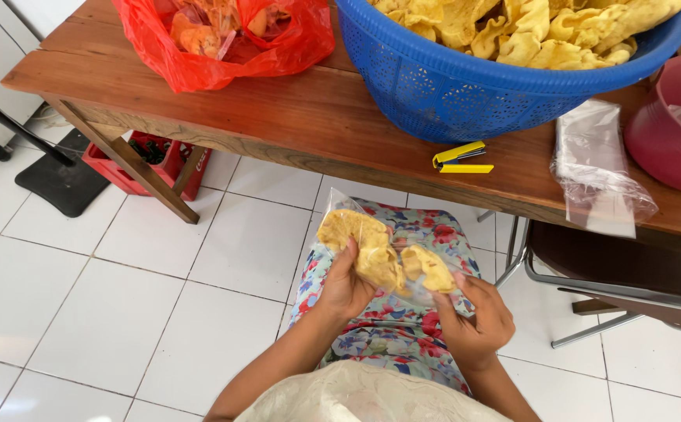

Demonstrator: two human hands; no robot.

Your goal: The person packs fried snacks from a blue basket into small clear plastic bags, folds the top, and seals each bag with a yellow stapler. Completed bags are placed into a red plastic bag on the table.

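White tile floor below — clear bag (371, 234) of yellow crackers (364, 248) pinched between left hand (346, 285) fingers, right hand (473, 319) fingers closed on bag edge.

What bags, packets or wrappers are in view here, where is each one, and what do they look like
Small clear plastic bag: over the lap, held by left hand and right hand, with yellow crackers inside.
Red plastic bag: wooden table, top left, crumpled, open, holding orange crackers.
Stack of clear plastic bags: table's right, flat, beside a pink tub.

Yellow crackers (377, 252), blue perforated basket (465, 94), red plastic bag (223, 39), floral-patterned skirt (403, 328), white floor tiles (121, 312)
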